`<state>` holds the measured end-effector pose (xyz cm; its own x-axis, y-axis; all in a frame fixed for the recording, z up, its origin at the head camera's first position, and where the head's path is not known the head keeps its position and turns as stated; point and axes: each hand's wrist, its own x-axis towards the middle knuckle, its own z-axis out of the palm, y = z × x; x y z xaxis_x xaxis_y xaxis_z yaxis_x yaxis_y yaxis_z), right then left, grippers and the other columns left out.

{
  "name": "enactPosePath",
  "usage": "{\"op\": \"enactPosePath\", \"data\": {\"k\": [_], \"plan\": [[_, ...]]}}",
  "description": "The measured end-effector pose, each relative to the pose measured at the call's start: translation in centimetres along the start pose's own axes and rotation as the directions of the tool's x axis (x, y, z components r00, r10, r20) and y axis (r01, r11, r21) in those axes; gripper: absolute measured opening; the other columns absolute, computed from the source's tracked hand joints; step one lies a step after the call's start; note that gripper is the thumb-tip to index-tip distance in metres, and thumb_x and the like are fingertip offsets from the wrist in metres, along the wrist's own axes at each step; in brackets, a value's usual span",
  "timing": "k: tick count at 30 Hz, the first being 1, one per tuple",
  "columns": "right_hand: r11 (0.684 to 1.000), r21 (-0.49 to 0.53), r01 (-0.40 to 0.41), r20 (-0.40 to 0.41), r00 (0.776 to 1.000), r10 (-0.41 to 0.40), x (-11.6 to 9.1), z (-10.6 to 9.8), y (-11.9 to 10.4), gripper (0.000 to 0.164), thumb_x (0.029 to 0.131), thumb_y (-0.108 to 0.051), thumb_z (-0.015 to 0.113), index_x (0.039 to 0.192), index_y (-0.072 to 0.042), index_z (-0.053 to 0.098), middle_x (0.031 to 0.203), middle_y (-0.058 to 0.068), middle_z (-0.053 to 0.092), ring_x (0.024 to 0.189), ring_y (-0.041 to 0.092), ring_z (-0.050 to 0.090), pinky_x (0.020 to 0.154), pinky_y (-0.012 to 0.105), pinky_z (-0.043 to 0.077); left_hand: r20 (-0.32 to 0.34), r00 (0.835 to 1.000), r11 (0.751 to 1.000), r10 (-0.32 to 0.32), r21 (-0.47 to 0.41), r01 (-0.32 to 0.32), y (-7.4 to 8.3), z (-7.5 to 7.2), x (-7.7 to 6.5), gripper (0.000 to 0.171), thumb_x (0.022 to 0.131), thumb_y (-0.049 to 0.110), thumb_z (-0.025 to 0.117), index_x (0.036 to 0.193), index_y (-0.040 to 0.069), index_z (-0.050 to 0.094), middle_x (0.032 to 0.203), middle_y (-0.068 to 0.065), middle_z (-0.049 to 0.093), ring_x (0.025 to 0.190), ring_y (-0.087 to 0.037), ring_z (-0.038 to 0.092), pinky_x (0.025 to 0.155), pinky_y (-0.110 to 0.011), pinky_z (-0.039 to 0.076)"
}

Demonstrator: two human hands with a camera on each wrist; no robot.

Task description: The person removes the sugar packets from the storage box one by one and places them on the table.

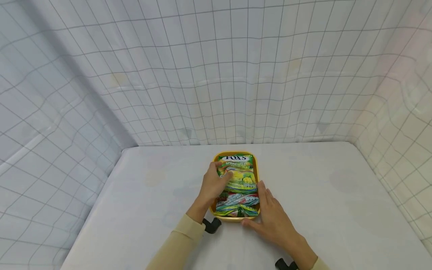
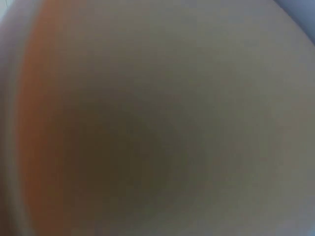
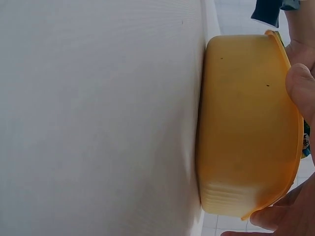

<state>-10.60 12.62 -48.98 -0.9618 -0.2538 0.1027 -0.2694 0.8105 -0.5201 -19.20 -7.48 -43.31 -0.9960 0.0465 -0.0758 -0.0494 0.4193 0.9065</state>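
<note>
A yellow plastic basket (image 1: 259,204) sits on the table, packed with several candy bags. At its far end is a green bag (image 1: 236,159) printed FOX'S and SPRING TEA. In the middle lies a yellow-green bag (image 1: 243,182), and a red and light-blue bag (image 1: 236,200) is nearer. My left hand (image 1: 212,183) reaches over the left rim, thumb and forefinger spread apart on the bags; its other fingers are mostly hidden. My right hand (image 1: 275,217) rests at the near right corner, straight fingers along the side. In the right wrist view its thumb (image 3: 301,83) lies at the rim.
White cloth covers the table (image 1: 320,195). A white grid-patterned curtain (image 1: 236,93) hangs behind and on both sides. Black wrist mounts (image 1: 212,226) show by both forearms. The left wrist view is a blur.
</note>
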Motion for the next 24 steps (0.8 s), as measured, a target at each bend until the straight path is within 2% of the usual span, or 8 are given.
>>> {"op": "enactPosePath", "data": {"k": [4, 7, 10, 13, 18, 24], "plan": [[1.000, -0.001, 0.013, -0.016, 1.000, -0.013, 0.1, -0.1, 0.0, 0.127, 0.081, -0.063, 0.077, 0.162, -0.001, 0.002, 0.164, 0.025, 0.021, 0.147, 0.044, 0.028, 0.114, 0.057, 0.033, 0.028, 0.999, 1.000, -0.024, -0.012, 0.025, -0.1, -0.3, 0.7, 0.060, 0.100, 0.028, 0.067, 0.148, 0.002, 0.042, 0.144, -0.023, 0.049, 0.122, -0.037, 0.055, 0.096, -0.054, 0.048], [1.000, 0.019, 0.003, -0.026, 1.000, -0.002, 0.1, 0.0, 0.0, 0.129, 0.079, -0.065, 0.078, 0.162, -0.001, 0.003, 0.163, 0.026, 0.025, 0.146, 0.044, 0.031, 0.113, 0.057, 0.034, 0.059, 0.998, 0.999, -0.035, -0.015, 0.036, -0.3, -0.4, 1.0, 0.060, 0.098, 0.028, 0.069, 0.148, 0.004, 0.045, 0.145, -0.023, 0.048, 0.124, -0.038, 0.053, 0.097, -0.055, 0.047], [0.999, 0.043, -0.031, -0.006, 0.999, 0.031, -0.4, 0.3, 0.0, 0.131, 0.077, -0.067, 0.078, 0.162, -0.001, 0.003, 0.160, 0.027, 0.029, 0.144, 0.044, 0.035, 0.112, 0.057, 0.036, 0.112, 0.992, 0.995, -0.057, -0.070, 0.065, -0.9, -0.3, 0.8, 0.061, 0.097, 0.027, 0.070, 0.149, 0.007, 0.046, 0.147, -0.023, 0.046, 0.126, -0.039, 0.052, 0.098, -0.056, 0.047], [0.997, 0.062, -0.055, 0.019, 0.998, 0.054, -0.9, 0.6, 0.1, 0.133, 0.076, -0.072, 0.075, 0.162, -0.001, 0.003, 0.159, 0.029, 0.031, 0.143, 0.044, 0.037, 0.111, 0.057, 0.037, 0.162, 0.984, 0.984, -0.076, -0.146, 0.100, -1.7, -0.1, 0.4, 0.063, 0.096, 0.024, 0.072, 0.151, 0.008, 0.044, 0.146, -0.023, 0.047, 0.120, -0.037, 0.055, 0.096, -0.053, 0.049], [0.995, 0.092, -0.033, -0.012, 0.999, 0.034, -1.1, 0.9, 0.1, 0.132, 0.075, -0.074, 0.073, 0.162, -0.001, 0.006, 0.159, 0.029, 0.031, 0.141, 0.044, 0.039, 0.110, 0.056, 0.038, 0.189, 0.981, 0.975, -0.049, -0.204, 0.088, -2.3, 0.0, 0.3, 0.074, 0.092, 0.022, 0.078, 0.154, 0.010, 0.040, 0.145, -0.022, 0.047, 0.111, -0.033, 0.059, 0.092, -0.050, 0.052], [0.994, 0.105, -0.006, -0.052, 0.999, 0.012, -0.1, 0.4, -0.1, 0.130, 0.076, -0.071, 0.075, 0.162, -0.001, 0.008, 0.161, 0.027, 0.028, 0.142, 0.042, 0.038, 0.110, 0.054, 0.039, 0.223, 0.974, 0.956, -0.033, -0.278, 0.095, -1.8, -0.6, 1.4, 0.080, 0.091, 0.020, 0.079, 0.158, 0.014, 0.035, 0.136, -0.022, 0.053, 0.100, -0.029, 0.065, 0.084, -0.045, 0.056]]}}
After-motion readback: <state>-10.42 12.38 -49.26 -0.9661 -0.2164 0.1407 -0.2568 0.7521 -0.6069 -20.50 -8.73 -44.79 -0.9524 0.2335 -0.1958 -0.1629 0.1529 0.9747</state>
